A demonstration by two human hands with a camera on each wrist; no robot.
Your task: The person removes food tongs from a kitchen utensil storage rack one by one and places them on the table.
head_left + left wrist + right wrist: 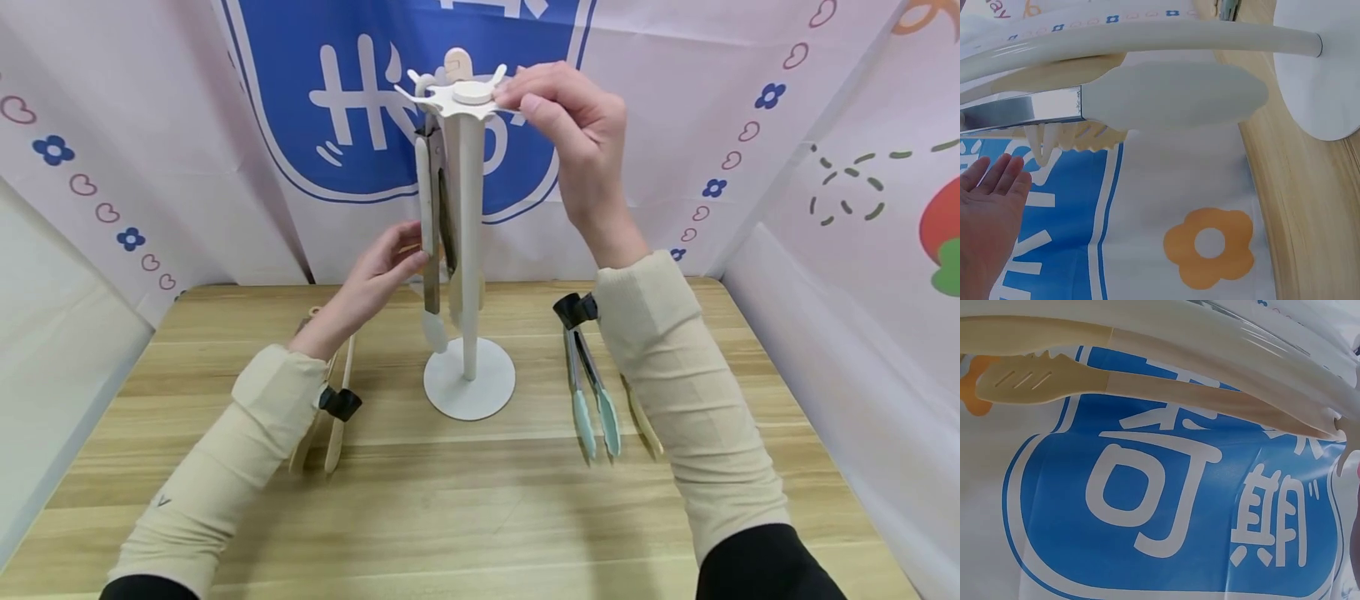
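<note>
A white utensil stand with a round base and a ring of hooks stands upright on the table. My right hand pinches the hooked top of the stand between thumb and fingers. From the stand's left side hang tongs with metal arms and white tips. My left hand is beside these tongs, its thumb close to the metal arm; in the left wrist view its fingers are extended and hold nothing. A slotted cream utensil with a light wooden-looking handle also hangs from the stand.
Tongs with mint-green tips lie on the wooden table right of the base, beside a cream utensil partly behind my sleeve. Light-coloured utensils lie left, under my left forearm. A printed cloth hangs behind the table.
</note>
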